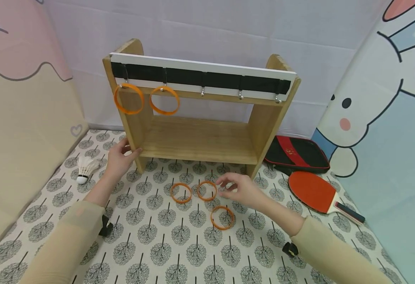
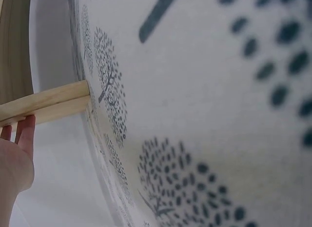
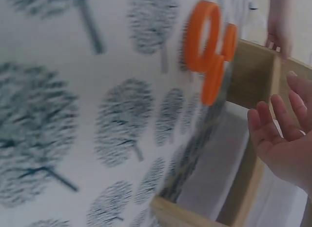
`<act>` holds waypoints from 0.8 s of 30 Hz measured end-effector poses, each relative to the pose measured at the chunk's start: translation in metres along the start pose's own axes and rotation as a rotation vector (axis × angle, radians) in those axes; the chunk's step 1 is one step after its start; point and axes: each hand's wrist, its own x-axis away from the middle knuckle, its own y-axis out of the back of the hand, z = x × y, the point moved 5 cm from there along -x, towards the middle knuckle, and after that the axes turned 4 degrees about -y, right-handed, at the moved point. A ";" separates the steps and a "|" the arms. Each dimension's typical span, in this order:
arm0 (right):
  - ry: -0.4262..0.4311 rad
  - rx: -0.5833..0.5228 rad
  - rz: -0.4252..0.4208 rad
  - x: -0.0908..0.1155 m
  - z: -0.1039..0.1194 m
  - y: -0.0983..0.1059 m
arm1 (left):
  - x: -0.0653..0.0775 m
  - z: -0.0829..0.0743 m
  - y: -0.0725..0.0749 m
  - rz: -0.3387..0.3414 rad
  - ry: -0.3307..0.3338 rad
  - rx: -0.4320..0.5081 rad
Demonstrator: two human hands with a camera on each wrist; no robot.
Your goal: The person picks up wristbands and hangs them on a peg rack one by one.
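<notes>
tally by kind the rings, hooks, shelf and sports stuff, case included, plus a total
Thin round orange rings: 5
Small silver metal hooks: 5
Light wooden shelf unit: 1
White feathered shuttlecock: 1
Red table tennis paddle: 1
Black and red case: 1
Total: 14

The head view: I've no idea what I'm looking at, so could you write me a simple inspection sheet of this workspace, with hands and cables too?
Surface: tree-print cloth beneath everything.
Job's things: wooden rack with five hooks; two hanging rings, orange, on the two leftmost; three loose rings, also orange, on the cloth in front.
Clutter: shuttlecock left of the rack; red paddle and black-and-red case to the right.
Grippers: human hands; left hand grips the rack's left side; right hand is beside a loose ring, holding nothing.
Cables: nothing seen.
Surroundings: pale backdrop; cartoon-print side panels.
</notes>
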 end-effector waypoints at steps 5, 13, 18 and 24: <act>0.064 0.182 0.063 0.011 -0.017 -0.014 | -0.007 0.024 -0.002 -0.012 0.007 -0.014; 0.063 0.198 0.145 0.016 -0.034 -0.036 | -0.007 0.033 -0.001 -0.021 0.009 -0.001; 0.052 0.256 0.137 0.015 -0.034 -0.043 | -0.001 0.014 0.000 -0.006 0.022 0.016; 0.006 0.244 0.153 0.012 -0.039 -0.045 | 0.004 -0.007 0.001 -0.002 0.018 0.018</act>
